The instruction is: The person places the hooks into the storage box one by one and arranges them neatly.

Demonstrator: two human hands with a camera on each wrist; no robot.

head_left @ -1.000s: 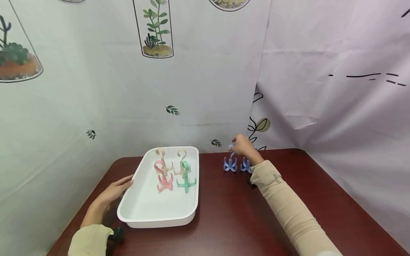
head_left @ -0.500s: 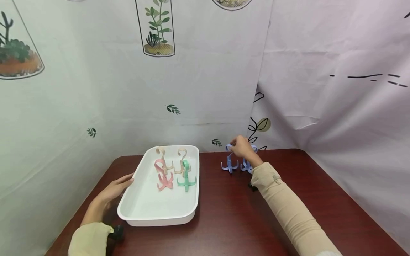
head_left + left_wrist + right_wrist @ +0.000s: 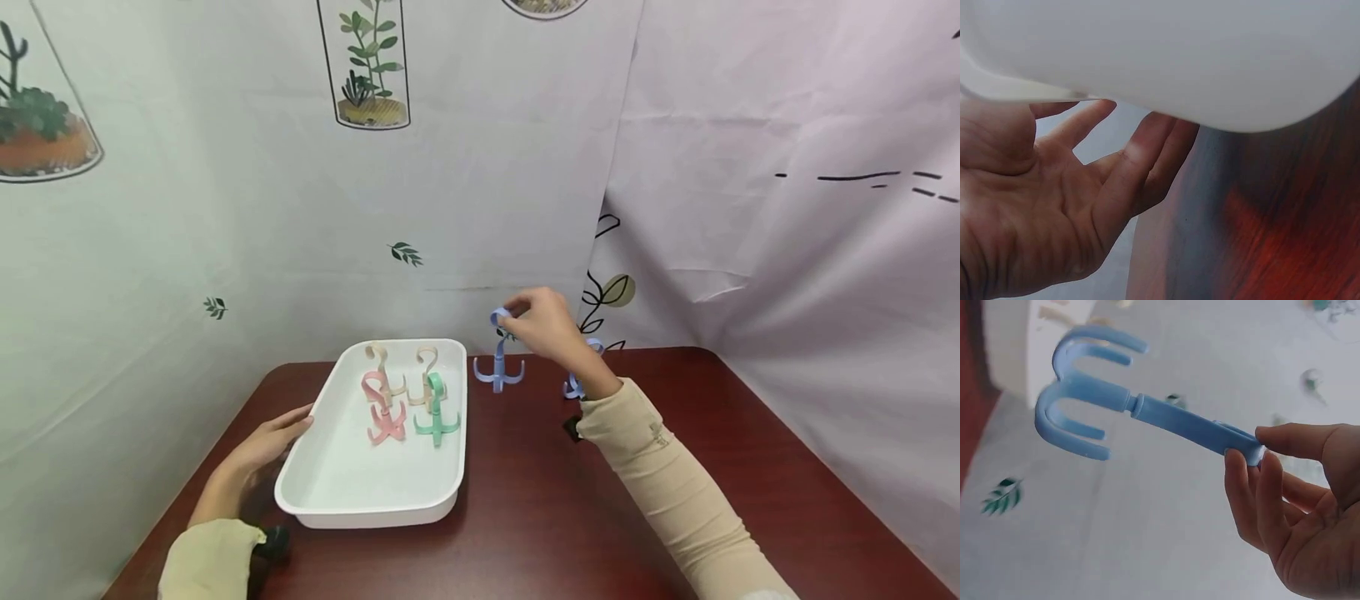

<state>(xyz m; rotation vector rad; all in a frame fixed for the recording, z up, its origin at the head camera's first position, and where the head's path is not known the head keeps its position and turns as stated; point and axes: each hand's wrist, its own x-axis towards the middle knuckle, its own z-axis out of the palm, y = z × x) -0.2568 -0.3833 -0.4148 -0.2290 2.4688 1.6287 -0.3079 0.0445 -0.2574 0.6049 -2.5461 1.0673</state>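
In the head view my right hand [image 3: 546, 325] pinches a blue four-armed hanging hook [image 3: 498, 368] by its curved top, above the table between the tray and another blue hook. The right wrist view shows the blue hook [image 3: 1179, 424] between thumb and fingertips, its arms pointing away from the hand. A second blue hook [image 3: 573, 387] stands partly hidden behind the right wrist. My left hand [image 3: 262, 450] rests with extended fingers at the left rim of a white tray [image 3: 360, 518]. Inside stand a pink hook [image 3: 387, 425], a green hook [image 3: 437, 427] and two beige hooks [image 3: 380, 367].
The dark red table [image 3: 540, 500] carries the tray on its left side. A pale printed curtain [image 3: 480, 183] hangs right behind the table's far edge and along both sides. A black device [image 3: 273, 546] sits at the left wrist.
My right hand has lifted one blue hook off the table and carried it up and left, closer to the tray. The other blue hook stays behind. My left hand has not moved.
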